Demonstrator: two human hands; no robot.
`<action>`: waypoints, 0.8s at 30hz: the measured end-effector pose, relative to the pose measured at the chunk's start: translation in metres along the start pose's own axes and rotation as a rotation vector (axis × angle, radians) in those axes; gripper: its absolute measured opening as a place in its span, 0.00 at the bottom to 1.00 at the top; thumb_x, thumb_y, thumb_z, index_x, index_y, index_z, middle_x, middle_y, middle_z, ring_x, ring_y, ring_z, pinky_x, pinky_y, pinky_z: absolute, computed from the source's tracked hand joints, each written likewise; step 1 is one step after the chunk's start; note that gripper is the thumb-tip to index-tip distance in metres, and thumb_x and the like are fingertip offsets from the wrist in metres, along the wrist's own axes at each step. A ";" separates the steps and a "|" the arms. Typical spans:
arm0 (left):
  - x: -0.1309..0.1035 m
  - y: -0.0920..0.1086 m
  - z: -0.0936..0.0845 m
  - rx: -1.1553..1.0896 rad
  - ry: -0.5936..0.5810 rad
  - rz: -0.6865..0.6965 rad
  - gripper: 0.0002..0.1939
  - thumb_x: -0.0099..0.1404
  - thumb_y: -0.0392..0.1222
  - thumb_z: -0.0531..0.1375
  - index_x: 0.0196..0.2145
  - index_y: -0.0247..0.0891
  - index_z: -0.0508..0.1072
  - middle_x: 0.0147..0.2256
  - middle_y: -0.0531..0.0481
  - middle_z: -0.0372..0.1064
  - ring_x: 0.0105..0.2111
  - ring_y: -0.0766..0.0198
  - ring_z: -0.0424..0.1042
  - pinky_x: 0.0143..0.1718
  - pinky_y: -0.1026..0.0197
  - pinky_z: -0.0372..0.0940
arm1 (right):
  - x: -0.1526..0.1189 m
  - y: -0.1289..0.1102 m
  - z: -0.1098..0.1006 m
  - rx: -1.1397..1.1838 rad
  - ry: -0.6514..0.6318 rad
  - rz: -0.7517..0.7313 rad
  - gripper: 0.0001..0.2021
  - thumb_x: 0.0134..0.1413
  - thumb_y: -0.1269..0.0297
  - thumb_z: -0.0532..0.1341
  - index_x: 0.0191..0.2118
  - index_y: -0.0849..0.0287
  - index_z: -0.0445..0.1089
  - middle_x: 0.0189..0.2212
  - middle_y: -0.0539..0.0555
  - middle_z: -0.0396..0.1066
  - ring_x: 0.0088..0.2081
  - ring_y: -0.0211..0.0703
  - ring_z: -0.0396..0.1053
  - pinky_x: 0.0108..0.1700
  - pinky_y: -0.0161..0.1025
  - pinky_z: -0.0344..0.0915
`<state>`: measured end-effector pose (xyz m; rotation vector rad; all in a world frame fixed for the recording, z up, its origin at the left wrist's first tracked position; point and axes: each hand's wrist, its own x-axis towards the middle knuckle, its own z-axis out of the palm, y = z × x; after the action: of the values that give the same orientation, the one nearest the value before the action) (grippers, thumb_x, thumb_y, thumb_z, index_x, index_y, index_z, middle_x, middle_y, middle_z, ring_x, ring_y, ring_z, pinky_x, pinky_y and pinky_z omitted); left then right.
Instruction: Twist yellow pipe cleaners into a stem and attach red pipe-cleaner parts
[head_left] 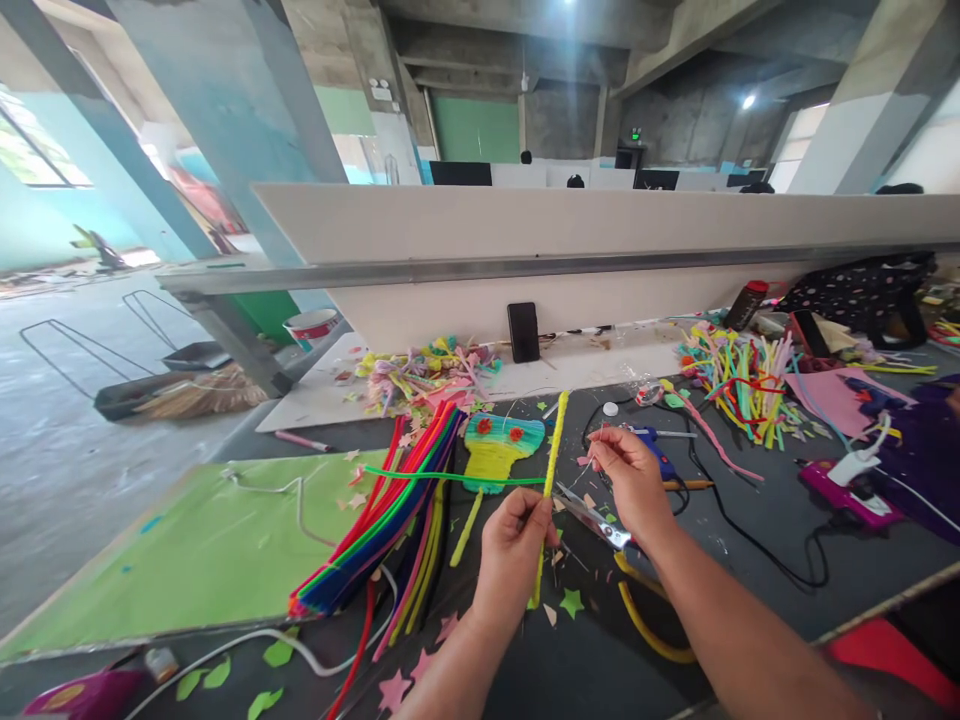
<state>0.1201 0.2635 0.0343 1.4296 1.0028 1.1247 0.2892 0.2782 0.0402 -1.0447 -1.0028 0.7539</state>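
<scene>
My left hand (514,545) is closed on a yellow fuzzy strip (557,440) that stands nearly upright. A green pipe cleaner (442,477) runs leftward from those fingers. My right hand (626,475) pinches something thin and pale, perhaps a thread or wire, too fine to name. Between the hands lie scissors (600,525) with yellow handles. Behind my left hand is a yellow and blue fuzzy shape (499,450) with two red-orange dots. A bundle of coloured pipe cleaners (382,515) lies to the left.
A green sheet (172,550) covers the left side. At the back stand a phone (523,332) and piles of fuzzy pieces (431,375). On the right are a blue glue gun (656,452), a black cable and a purple power strip (851,495). Stars and scraps are scattered about.
</scene>
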 end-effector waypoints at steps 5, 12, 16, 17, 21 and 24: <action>-0.001 -0.003 0.002 -0.011 0.023 0.026 0.11 0.62 0.45 0.59 0.25 0.37 0.67 0.18 0.54 0.65 0.21 0.68 0.62 0.27 0.66 0.57 | -0.001 -0.008 0.000 -0.089 0.041 -0.024 0.10 0.54 0.59 0.60 0.41 0.56 0.69 0.26 0.49 0.67 0.28 0.38 0.64 0.33 0.37 0.64; 0.000 -0.007 0.004 -0.095 0.016 -0.031 0.11 0.60 0.46 0.60 0.25 0.37 0.68 0.17 0.54 0.66 0.19 0.68 0.63 0.25 0.66 0.57 | -0.002 -0.009 -0.003 -0.297 0.094 -0.108 0.12 0.55 0.61 0.59 0.45 0.55 0.69 0.28 0.50 0.70 0.29 0.40 0.68 0.34 0.38 0.64; 0.000 -0.008 0.004 -0.100 -0.004 -0.041 0.12 0.61 0.46 0.59 0.24 0.37 0.67 0.17 0.54 0.66 0.19 0.68 0.63 0.25 0.66 0.56 | -0.002 -0.009 -0.005 -0.380 0.109 -0.112 0.12 0.55 0.59 0.59 0.45 0.55 0.69 0.29 0.51 0.70 0.30 0.41 0.68 0.33 0.38 0.64; -0.001 -0.007 0.004 -0.100 -0.009 -0.042 0.12 0.61 0.45 0.59 0.24 0.37 0.66 0.17 0.54 0.66 0.19 0.69 0.63 0.25 0.66 0.57 | -0.002 -0.010 -0.005 -0.370 0.109 -0.109 0.13 0.55 0.59 0.59 0.45 0.55 0.69 0.29 0.51 0.70 0.30 0.41 0.68 0.34 0.38 0.64; -0.001 -0.003 0.003 -0.203 -0.009 -0.090 0.12 0.61 0.47 0.59 0.24 0.37 0.66 0.18 0.53 0.66 0.20 0.69 0.63 0.26 0.66 0.58 | -0.001 -0.008 0.000 -0.125 0.027 -0.045 0.21 0.55 0.55 0.59 0.54 0.53 0.63 0.34 0.52 0.71 0.34 0.41 0.69 0.40 0.41 0.66; 0.001 -0.003 0.003 -0.300 0.012 -0.091 0.13 0.61 0.48 0.60 0.25 0.37 0.68 0.20 0.53 0.66 0.22 0.68 0.64 0.28 0.65 0.60 | -0.007 -0.002 0.011 0.093 -0.166 0.111 0.26 0.53 0.50 0.60 0.56 0.52 0.62 0.43 0.56 0.72 0.41 0.44 0.70 0.44 0.43 0.65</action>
<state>0.1231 0.2638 0.0314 1.1279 0.8573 1.1629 0.2765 0.2753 0.0415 -0.9750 -1.0462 0.9825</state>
